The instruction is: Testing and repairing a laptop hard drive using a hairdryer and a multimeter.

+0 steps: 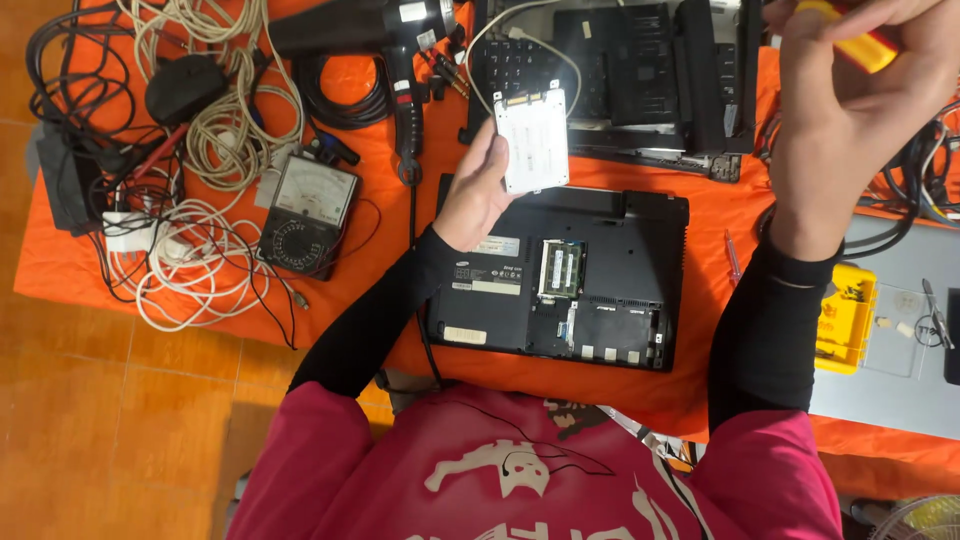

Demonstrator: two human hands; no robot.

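Drive: flat white drive, centre-top of frame, held above the laptop's upper edge; long axis runs top to bottom, slightly tilted; label side faces camera.
Left hand: fingers partly curled, pinching drive's left edge.
Right hand: upper right, closed round a yellow-and-red tool handle.
Laptop: black, underside up, bay cover off, centre frame on orange cloth.
Meter: analogue, left of centre, beside tangled white cables.

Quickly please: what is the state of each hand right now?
Left hand: closed on a flat white drive.
Right hand: closed on a yellow-and-red tool handle.
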